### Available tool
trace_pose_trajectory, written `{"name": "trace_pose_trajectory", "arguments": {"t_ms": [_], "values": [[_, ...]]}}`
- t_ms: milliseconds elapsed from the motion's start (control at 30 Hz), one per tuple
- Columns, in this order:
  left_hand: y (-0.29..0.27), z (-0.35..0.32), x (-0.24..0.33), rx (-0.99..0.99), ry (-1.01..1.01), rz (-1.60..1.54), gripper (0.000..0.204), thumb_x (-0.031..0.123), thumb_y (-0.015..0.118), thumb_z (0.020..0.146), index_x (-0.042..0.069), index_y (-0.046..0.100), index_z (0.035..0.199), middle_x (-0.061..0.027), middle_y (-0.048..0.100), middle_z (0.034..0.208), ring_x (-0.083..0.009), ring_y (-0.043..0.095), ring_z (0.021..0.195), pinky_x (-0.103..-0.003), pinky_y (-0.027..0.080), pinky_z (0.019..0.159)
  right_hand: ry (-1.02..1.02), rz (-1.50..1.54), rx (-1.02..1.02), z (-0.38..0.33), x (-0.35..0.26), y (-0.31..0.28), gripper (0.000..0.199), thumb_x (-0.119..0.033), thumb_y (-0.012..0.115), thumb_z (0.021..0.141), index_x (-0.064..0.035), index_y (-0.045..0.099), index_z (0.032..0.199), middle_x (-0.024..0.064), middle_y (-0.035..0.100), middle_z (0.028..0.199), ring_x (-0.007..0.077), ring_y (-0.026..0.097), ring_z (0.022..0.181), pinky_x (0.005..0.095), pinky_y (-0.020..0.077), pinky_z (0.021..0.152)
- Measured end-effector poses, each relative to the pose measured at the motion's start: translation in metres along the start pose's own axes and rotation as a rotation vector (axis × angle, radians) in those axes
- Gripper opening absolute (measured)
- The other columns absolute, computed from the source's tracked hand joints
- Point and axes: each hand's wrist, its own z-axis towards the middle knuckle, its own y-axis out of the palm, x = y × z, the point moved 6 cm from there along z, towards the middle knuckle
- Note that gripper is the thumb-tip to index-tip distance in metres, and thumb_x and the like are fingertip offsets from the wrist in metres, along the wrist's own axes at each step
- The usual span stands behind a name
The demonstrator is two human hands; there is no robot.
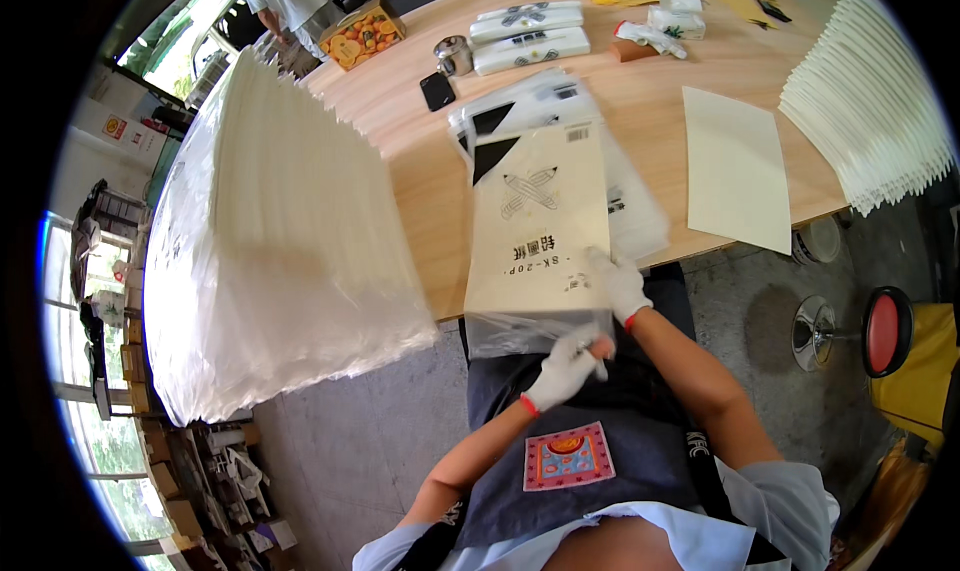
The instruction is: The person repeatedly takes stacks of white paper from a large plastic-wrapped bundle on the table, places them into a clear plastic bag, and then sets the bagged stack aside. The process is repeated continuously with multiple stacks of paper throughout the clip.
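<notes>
A pack of cream drawing paper [540, 196] in a clear plastic bag lies in front of me, its near end over the table's edge. Pencil drawings and a black corner mark its top. My right hand [622, 286], in a white glove with a red cuff, grips the pack's right edge near the bag's mouth. Lower down, my left hand [565, 373], gloved the same way with a bare fingertip showing, is closed at the loose clear flap [510, 333] of the bag. Beneath the pack lie more printed clear bags [635, 206].
Tall stacks of cream paper packs stand at left [290, 231] and right [870, 101]. A single cream sheet [735, 166] lies on the right. Farther back are a phone [437, 92], a metal pot [453, 56], rolled bags [530, 51] and a fruit-printed box [362, 35]. Another person [290, 1] stands beyond.
</notes>
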Motion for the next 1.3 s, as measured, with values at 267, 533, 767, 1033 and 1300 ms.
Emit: {"name": "trace_pose_trajectory", "arguments": {"t_ms": [267,533,767,1033,1300], "values": [[-0.152,-0.072,-0.052,0.88,-0.037,-0.081,0.022,0.022,0.052,0.093,0.0,0.058,0.098,-0.0049,0.061,0.086,-0.0113,0.058,0.075,-0.026,0.047,0.064,0.414,-0.31,-0.835,-0.067,0.037,-0.095,0.018,-0.02,0.069,0.078,-0.0063,0.065,0.088,0.0032,0.063,0.068,0.0075,0.051,0.049,0.0209,0.0387,0.043],[-0.114,-0.011,0.013,0.362,-0.081,0.298,0.016,0.015,0.059,0.087,0.003,0.058,0.097,-0.0051,0.062,0.075,-0.0141,0.057,0.065,-0.032,0.046,0.058,-0.032,-0.257,-0.276,-0.018,0.063,-0.1,0.038,-0.035,0.056,0.089,-0.0013,0.06,0.105,0.0059,0.065,0.085,0.0163,0.061,0.073,0.029,0.0487,0.07],[-0.06,-0.104,0.267,0.386,0.68,1.365,0.02,0.019,0.069,0.075,0.009,0.052,0.082,-0.0078,0.051,0.06,-0.028,0.055,0.054,-0.04,0.043,0.05,0.21,0.781,-0.603,-0.062,-0.038,0.052,0.036,-0.023,0.052,0.094,-0.0003,0.049,0.123,0.0055,0.058,0.11,0.0118,0.056,0.096,0.0264,0.0479,0.077],[-0.207,-0.321,0.372,1.56,0.932,0.588,0.027,0.027,0.052,0.094,0.002,0.06,0.095,0.0045,0.048,0.073,-0.0008,0.041,0.063,-0.018,0.031,0.054,-0.369,0.307,-1.004,-0.103,-0.337,0.181,0.032,-0.034,0.056,0.09,-0.0036,0.062,0.098,0.0043,0.063,0.086,0.01,0.057,0.07,0.0248,0.0468,0.061],[-0.358,-0.366,0.256,1.605,0.657,0.732,0.042,0.023,0.038,0.096,-0.005,0.046,0.127,-0.0128,0.053,0.121,-0.0184,0.05,0.111,-0.03,0.038,0.095,-0.625,-0.179,-0.959,-0.132,-0.382,0.22,0.052,-0.053,0.058,0.084,-0.0034,0.058,0.07,0.0044,0.051,0.05,0.0103,0.045,0.038,0.0231,0.0326,0.035]]}}
